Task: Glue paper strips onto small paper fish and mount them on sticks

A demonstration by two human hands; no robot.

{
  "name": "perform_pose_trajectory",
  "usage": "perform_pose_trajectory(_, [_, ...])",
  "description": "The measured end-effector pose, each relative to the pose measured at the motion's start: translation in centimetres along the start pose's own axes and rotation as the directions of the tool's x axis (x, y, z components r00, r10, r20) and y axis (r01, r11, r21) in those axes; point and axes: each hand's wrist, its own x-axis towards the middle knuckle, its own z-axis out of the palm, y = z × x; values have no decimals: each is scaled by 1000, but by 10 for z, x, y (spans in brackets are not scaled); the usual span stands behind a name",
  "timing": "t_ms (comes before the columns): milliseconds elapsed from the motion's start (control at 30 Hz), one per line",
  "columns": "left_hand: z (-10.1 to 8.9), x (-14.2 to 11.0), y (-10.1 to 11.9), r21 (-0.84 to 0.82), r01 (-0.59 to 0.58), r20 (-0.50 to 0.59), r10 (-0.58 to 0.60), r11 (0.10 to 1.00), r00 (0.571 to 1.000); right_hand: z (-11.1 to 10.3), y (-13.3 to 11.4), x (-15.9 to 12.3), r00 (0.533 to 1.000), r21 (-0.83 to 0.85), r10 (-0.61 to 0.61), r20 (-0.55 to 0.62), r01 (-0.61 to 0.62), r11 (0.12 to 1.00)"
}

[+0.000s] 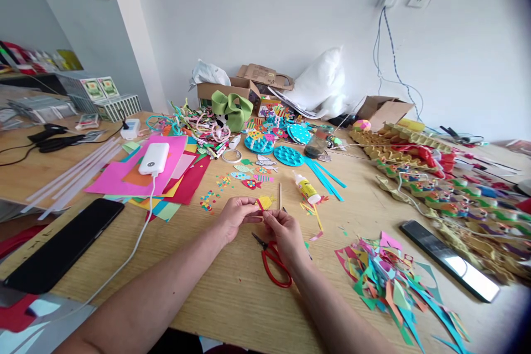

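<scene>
In the head view, both hands meet over the middle of a wooden tabletop (224, 276). The left hand (239, 214) grasps a yellow paper fish (266, 201) between thumb and fingers, with a narrow red strip (260, 204) lying across the fish. The right hand (283, 228) has its thumb and fingertips drawn together at the near edge of the fish; whether they grip the strip, the fish or both, I cannot tell.

Red-handled scissors (265, 246) lie on the tabletop just beside the right hand, partly under it. Beyond the hands lie a thin wooden stick (280, 196) and, to its right, a glue bottle (306, 188) on its side. Farther off, decorated fish cutouts (251, 183) form a loose group, with small paper dots (208, 201) to the near left.

Behind them are a blue scalloped disc (289, 156) and blue paper strips (322, 177). On the left, a white power bank (154, 159) rests on stacked coloured paper (120, 171), and a black smartphone (64, 244) lies nearer. On the near right is a heap of paper scraps (388, 271), beside another phone (450, 260). Painted egg-carton pieces (468, 193) fill the far right.
</scene>
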Motion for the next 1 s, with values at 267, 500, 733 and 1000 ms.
perform_pose_trajectory(267, [0,-1,1,-3,1,8,-1,1000,1000,0,1,1,1000,-14,-5,-2,5,1000])
perform_pose_trajectory(500, [0,0,1,-1,2,4,-2,1000,1000,0,1,1,1000,-20,-13,-10,12,1000])
perform_pose_trajectory(733, [1,-1,3,11,3,-3,-3,1000,1000,0,0,1,1000,6,-6,-11,6,1000])
perform_pose_trajectory(1000, [1,-2,7,27,15,11,-15,1000,1000,3,-1,1,999,7,-28,-33,28,1000])
